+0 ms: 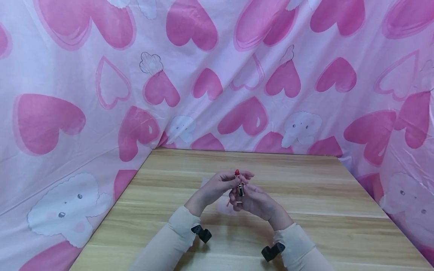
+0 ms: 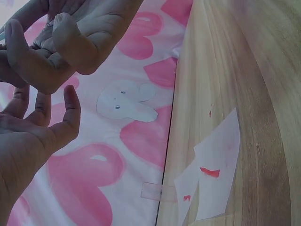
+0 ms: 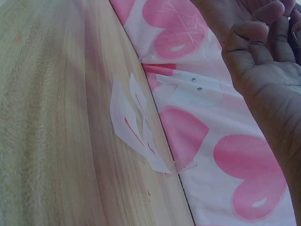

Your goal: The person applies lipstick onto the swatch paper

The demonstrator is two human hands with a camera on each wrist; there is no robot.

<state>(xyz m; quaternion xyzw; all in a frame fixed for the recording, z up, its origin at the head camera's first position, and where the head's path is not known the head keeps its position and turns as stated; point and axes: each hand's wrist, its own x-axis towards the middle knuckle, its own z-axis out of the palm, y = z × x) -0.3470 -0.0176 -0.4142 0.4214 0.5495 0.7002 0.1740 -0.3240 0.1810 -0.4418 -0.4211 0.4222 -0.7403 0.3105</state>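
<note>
A lipstick with its red tip [image 1: 237, 172] showing stands upright between my two hands, raised over the table. My left hand [image 1: 217, 186] pinches its upper part with the thumb, while the other fingers reach out behind it. From the right, my right hand [image 1: 255, 201] grips the shiny dark lower tube [image 1: 240, 190] in curled fingers. Only a round end [image 3: 296, 33] of the held tube shows at the right wrist view's edge. The left wrist view shows both hands, but the contact with the lipstick is out of sight there.
On the wooden table [image 1: 162, 210], beyond the hands, lie a white paper piece [image 2: 218, 169] with a red smear and a narrower white piece [image 2: 187, 197] with a red mark. A small clear strip [image 2: 157, 191] lies at the table's far edge. Heart-patterned cloth [image 1: 244, 116] surrounds the table.
</note>
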